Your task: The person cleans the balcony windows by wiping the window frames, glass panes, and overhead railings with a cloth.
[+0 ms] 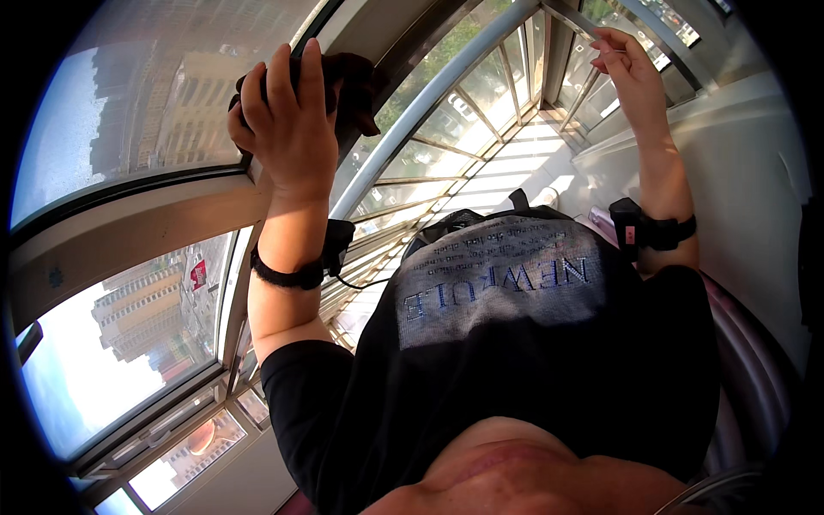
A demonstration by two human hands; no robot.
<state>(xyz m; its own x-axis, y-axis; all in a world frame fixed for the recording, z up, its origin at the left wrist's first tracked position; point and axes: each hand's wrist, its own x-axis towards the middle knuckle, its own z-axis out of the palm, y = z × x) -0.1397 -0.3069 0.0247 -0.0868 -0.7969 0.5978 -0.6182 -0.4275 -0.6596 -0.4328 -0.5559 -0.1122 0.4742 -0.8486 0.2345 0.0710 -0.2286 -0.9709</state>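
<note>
My left hand [290, 122] is spread over a bunched dark cloth [357, 90], its fingers bent over the cloth, at the edge of a large window pane [187, 109] and its frame. The cloth hides the exact contact with the glass. At the upper right my right hand [627, 74] is raised beside a metal window bar [576, 19], its fingers curled and thumb near the fingertips. Whether it grips the bar or a thin thing cannot be told. Each forearm wears a black strap with a small black device.
A pale blue-grey rail [431, 109] runs diagonally before barred windows. Lower left is another framed window [148, 322], with tall buildings outside. A light wall panel [740, 148] stands at the right. Below lies a sunlit floor [521, 154] with striped shadows.
</note>
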